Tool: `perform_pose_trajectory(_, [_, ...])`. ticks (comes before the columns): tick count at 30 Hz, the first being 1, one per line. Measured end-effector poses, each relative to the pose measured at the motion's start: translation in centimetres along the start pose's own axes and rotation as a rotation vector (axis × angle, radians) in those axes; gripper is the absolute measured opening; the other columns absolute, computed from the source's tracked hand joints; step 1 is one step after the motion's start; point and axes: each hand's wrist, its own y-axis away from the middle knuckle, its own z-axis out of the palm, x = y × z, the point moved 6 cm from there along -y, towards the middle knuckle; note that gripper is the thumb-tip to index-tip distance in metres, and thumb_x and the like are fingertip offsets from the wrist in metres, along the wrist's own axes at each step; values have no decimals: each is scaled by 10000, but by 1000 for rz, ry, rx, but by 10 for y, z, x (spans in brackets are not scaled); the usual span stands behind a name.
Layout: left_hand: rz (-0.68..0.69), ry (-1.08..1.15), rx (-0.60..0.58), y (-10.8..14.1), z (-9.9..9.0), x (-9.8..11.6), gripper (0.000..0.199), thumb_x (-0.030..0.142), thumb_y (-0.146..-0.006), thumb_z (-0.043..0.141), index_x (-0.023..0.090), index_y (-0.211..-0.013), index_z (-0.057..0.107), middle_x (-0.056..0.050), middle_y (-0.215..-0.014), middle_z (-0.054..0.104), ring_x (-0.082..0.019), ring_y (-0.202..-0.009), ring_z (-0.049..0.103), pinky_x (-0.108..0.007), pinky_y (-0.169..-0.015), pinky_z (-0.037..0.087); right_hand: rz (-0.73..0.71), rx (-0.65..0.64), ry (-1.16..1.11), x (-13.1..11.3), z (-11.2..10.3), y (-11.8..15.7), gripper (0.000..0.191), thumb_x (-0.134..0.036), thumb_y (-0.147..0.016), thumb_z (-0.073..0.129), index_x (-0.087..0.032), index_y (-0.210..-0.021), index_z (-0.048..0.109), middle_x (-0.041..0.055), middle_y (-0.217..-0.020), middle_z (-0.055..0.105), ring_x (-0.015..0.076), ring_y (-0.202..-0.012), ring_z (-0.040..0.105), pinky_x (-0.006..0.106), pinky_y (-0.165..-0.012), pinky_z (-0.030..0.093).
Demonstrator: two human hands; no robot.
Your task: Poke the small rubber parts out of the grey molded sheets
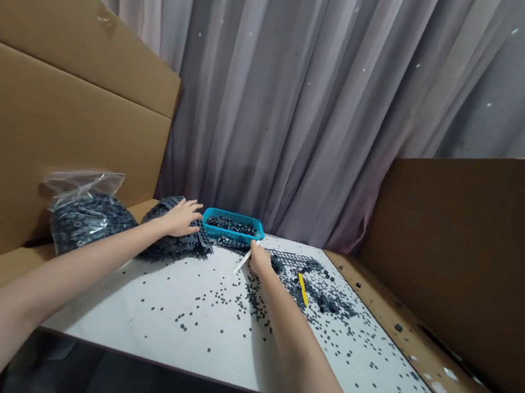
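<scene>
- Now both arms reach out over a white table (pixel 157 334), and the hands are at the far side of it.
- The left hand (pixel 181 218) is open, with its fingers spread. It lies on top of a heap of dark gray plastic pieces (pixel 182 249), so the left hand is the one nearer the heap.
- The right hand (pixel 259 258) looks closed on a white stick (pixel 243 262). The fingers hide part of the stick, so how tight the hold is is hard to tell.
- The long side of the white stick slants from the hand down and to the left, toward the person.
- A blue basket (pixel 257 227) with dark pieces in it sits between the two hands, just past them. The right hand is very close to its front edge.
- A yellow stick (pixel 302 289) lies on the table to the right of the right hand, not touching it.
- Lots of small dark round bits (pixel 245 295) lie all over the table.
- A clear plastic bag (pixel 85 219) full of dark pieces sits to the left of the heap, by a cardboard wall (pixel 49 138).
</scene>
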Motion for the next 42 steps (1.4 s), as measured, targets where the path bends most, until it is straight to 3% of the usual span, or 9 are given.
perform_pose_trajectory(5, [175, 114, -9, 20, 21, 67, 269, 272, -766, 632, 210, -1025, 668, -113, -1342, 514, -328, -1325, 341, -529, -1109, 173, 1, 60, -23, 6, -14, -3, 305, -315, -916, 550, -163, -1180, 543, 85, -1185, 570, 204, -1002, 598, 404, -841, 522])
perform_pose_trajectory(9, [238, 236, 0, 26, 34, 108, 344, 249, -688, 703, 216, -1028, 656, -101, -1312, 542, -305, -1287, 403, -470, -1117, 213, -54, 191, -99, 5, -54, -1, 302, -313, -916, 550, -158, -1175, 544, 87, -1177, 573, 206, -1001, 597, 405, -840, 520])
perform_pose_trajectory(16, [-55, 582, 183, -19, 14, 95, 805, 341, -721, 678, 113, -1394, 300, -226, -1523, 150, -389, -1405, 86, -569, -1111, 115, -417, 222, -358, -21, -146, 14, 222, -92, -746, 531, -195, -907, 416, 18, -864, 599, 167, -809, 579, 283, -745, 455])
perform_pose_trajectory(20, [-22, 884, -15, -29, 19, 105, 638, 392, -662, 732, 136, -1211, 530, -175, -1338, 500, -331, -1279, 414, -444, -1041, 342, -561, 117, -523, -29, -167, 37, 282, -197, -704, 577, -231, -823, 323, -21, -819, 595, 144, -760, 579, 255, -690, 468])
perform_pose_trajectory(25, [-7, 1224, -279, -2, 31, 138, 380, 488, -754, 621, 153, -934, 622, -94, -938, 687, -223, -896, 649, -356, -804, 497, -578, -94, -910, -19, -162, 63, 368, -229, -644, 624, -237, -783, 283, -4, -836, 629, 146, -749, 603, 268, -661, 479])
perform_pose_trajectory(31, [-83, 1448, -411, 37, 32, 174, 464, 547, -788, 545, 187, -1081, 564, -113, -1110, 619, -216, -928, 627, -320, -712, 508, -545, -121, -996, -18, -146, 91, 335, -201, -657, 627, -227, -757, 308, -3, -836, 641, 138, -764, 603, 277, -703, 472])
perform_pose_trajectory(34, [-132, 1448, -414, 51, 34, 188, 517, 334, -639, 720, 210, -1110, 548, -85, -1130, 604, -217, -909, 615, -277, -653, 490, -548, -156, -968, -19, -137, 103, 306, -190, -680, 613, -227, -765, 321, 11, -873, 651, 155, -811, 616, 302, -733, 481])
perform_pose_trajectory(39, [-235, 1363, -444, 53, 33, 179, 264, 213, -647, 537, 195, -893, 628, 12, -676, 630, -158, -602, 585, -229, -509, 413, -491, -370, -871, -6, -122, 123, 385, -161, -634, 663, -234, -793, 320, 41, -967, 652, 189, -921, 612, 303, -724, 487])
perform_pose_trajectory(42, [-235, 1294, -559, 47, 19, 165, 301, 219, -622, 534, 204, -886, 676, 6, -667, 665, -161, -575, 595, -228, -493, 419, -393, -564, -776, 4, -104, 136, 471, -154, -544, 725, -232, -785, 328, 26, -931, 635, 182, -868, 598, 286, -690, 470])
